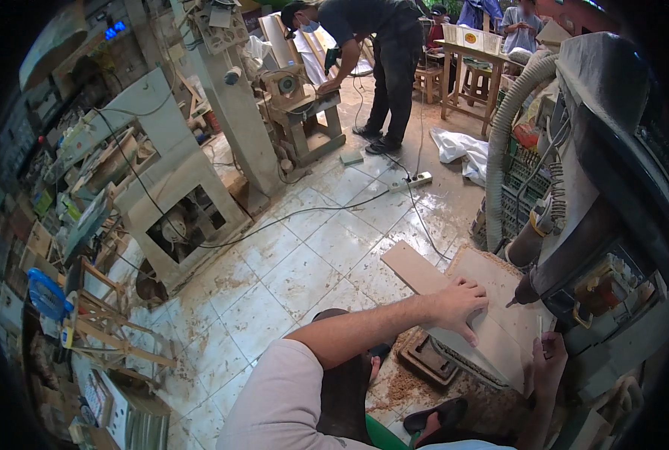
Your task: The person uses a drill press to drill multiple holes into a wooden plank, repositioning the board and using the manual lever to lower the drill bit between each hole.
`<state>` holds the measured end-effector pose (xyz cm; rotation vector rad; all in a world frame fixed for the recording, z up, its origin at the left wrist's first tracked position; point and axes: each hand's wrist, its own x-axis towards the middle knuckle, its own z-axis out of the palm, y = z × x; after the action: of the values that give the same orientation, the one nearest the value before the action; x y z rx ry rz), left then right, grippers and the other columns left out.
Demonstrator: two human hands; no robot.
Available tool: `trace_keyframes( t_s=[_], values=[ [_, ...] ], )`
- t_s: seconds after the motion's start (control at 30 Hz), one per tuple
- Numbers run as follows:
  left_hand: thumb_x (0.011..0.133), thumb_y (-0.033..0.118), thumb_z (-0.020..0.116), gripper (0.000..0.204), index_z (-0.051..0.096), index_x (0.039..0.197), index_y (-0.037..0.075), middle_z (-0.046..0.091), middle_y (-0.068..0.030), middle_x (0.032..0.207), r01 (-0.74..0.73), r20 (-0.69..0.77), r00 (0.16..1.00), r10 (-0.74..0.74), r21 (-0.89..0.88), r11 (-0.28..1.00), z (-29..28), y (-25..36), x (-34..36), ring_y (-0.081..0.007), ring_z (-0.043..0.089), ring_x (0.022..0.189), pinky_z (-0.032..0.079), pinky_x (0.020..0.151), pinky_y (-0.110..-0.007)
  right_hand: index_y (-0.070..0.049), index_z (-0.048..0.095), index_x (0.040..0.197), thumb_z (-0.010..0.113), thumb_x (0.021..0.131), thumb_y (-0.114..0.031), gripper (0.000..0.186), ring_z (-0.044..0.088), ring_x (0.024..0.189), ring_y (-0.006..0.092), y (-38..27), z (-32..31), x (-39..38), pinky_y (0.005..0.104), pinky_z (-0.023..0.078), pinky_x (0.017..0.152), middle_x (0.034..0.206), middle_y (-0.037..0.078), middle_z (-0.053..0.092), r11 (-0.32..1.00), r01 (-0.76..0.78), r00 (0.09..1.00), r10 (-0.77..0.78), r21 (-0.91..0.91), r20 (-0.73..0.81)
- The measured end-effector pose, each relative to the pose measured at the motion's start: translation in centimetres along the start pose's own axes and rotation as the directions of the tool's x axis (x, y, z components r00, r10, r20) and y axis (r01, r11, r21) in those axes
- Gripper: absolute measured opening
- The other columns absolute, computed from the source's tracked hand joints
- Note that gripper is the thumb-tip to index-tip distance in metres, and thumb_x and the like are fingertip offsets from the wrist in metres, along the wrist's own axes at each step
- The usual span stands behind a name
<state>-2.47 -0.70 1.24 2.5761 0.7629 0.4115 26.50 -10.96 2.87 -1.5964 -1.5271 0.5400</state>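
A long flat wooden board [409, 268] lies slantwise on the work table [473, 262] of a dark upright drilling machine [582, 210]. My left hand [458, 306] rests on top of this board, its thumb spread away from the fingers. Just right of that hand, the machine's pointed bit [516, 300] hangs over the board. At the board's near right end is my right hand [550, 358], its fingers curled. A thin pale piece [540, 325] stands by those fingertips; whether they grip it or the board's edge is hard to make out.
A ribbed hose [497, 165] runs down beside the machine. Sawdust and a heavy metal base [428, 358] lie below the table. Cables lead to a power strip [411, 182] on the tiled floor. Another person [383, 52] bends over a bench machine [285, 86] farther off.
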Motion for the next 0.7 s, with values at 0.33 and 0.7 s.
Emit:
trace_keyframes(
  t_s=[0.33,0.7],
  values=[
    [0.066,0.059,0.079,0.071,0.058,0.11,0.007,0.052,-0.0122,0.113,-0.02,-0.021,1.0,0.02,-0.005,1.0,0.04,-0.07,0.01,-0.0286,0.048,0.115,0.031,0.102,-0.045,-0.002,0.058,0.092,0.064,0.089,-0.006,0.008,0.048,0.061,0.005,-0.12,0.01,0.0,0.0237,0.038,0.054,0.069,0.0,0.055,1.0,0.007,1.0,-0.007,-0.02,-0.007],
    [0.065,0.06,0.079,0.073,0.059,0.11,0.007,0.053,-0.012,0.112,-0.021,-0.033,0.999,0.021,0.0,1.0,0.42,-0.32,0.04,-0.0289,0.048,0.115,0.031,0.101,-0.045,-0.002,0.057,0.09,0.064,0.089,-0.005,0.008,0.047,0.06,0.0052,-0.86,-0.01,-0.05,0.0235,0.037,0.054,0.068,-0.001,0.054,1.0,0.013,1.0,-0.013,0.005,-0.011]
  ],
)
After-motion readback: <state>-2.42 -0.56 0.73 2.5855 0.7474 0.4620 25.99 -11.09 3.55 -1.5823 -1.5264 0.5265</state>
